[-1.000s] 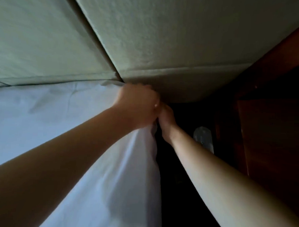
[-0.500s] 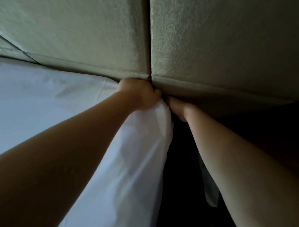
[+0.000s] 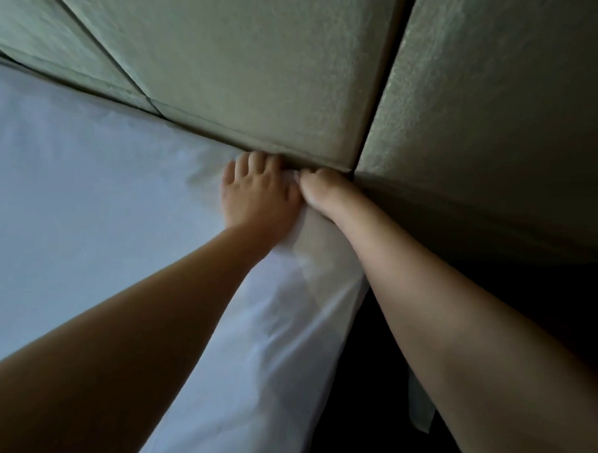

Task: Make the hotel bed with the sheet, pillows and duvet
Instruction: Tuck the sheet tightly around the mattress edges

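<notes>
left hand (image 3: 258, 193) uncurled from fist, fingers (image 3: 255, 166) flat on sheet (image 3: 86, 200), right hand (image 3: 323, 193) now up beside it

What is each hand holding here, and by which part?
The left hand presses the sheet flat at its corner by the headboard; whether the right hand pinches it cannot be told.

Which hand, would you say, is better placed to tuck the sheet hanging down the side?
Probably right: right hand sits at that side edge; left hand presses the sheet on top.
</notes>
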A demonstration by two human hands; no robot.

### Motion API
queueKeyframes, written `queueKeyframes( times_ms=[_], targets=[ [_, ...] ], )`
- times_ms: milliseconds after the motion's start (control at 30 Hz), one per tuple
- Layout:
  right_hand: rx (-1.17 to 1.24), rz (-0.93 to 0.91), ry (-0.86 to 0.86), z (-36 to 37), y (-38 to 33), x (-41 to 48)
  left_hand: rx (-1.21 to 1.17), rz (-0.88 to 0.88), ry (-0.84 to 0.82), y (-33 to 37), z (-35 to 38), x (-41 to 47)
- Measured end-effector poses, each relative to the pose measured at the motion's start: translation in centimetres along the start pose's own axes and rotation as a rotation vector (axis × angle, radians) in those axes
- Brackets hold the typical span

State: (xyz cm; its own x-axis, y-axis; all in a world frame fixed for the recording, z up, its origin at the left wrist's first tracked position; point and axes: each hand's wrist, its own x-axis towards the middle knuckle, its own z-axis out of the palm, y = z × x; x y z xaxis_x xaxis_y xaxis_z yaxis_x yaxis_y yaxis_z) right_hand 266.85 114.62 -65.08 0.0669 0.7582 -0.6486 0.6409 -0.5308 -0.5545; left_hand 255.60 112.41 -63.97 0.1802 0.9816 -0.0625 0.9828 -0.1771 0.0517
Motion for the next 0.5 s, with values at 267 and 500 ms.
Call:
queueKeyframes(
  times_ms=[267,500],
  targets=[
    [-0.337,-0.224,0.282,0.8,0.6,-1.5,-0.117,0.147,-0.359,-1.1,-1.0,4.1],
    [-0.270,-0.091,0.159,-0.7,2.0,-7.0,-0.177,0.122,-0.394,-2.6,-4.1,-5.5]
  ],
)
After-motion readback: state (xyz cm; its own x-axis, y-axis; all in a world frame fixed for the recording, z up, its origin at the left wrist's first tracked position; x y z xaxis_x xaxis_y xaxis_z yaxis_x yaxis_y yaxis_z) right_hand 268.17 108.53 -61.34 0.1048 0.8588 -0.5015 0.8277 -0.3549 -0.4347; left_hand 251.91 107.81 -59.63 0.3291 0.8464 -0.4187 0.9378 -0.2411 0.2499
